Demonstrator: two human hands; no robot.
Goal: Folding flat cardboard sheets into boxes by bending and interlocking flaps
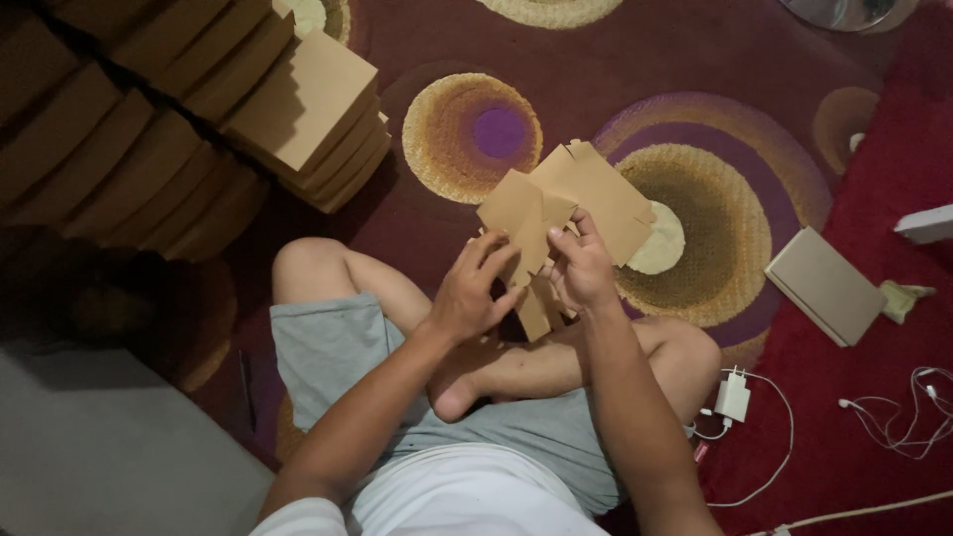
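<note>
Both hands, left hand (475, 288) and right hand (579, 268), clamp fingers on a flat cardboard blank (571, 203) slanting up-right.

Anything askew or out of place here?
Nothing damaged. Both hands, left and right, hold an unfolded brown cardboard box blank. One finished flat box lies apart from the stacked boxes, and a white charger with loose cables sprawls on the carpet.

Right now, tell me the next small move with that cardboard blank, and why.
Probably fold the raised flap inward with the left hand while the right hand steadies the cardboard blank. Both hands pinch it above the lap, its panels still mostly flat and open, unlike the finished boxes stacked nearby.
</note>
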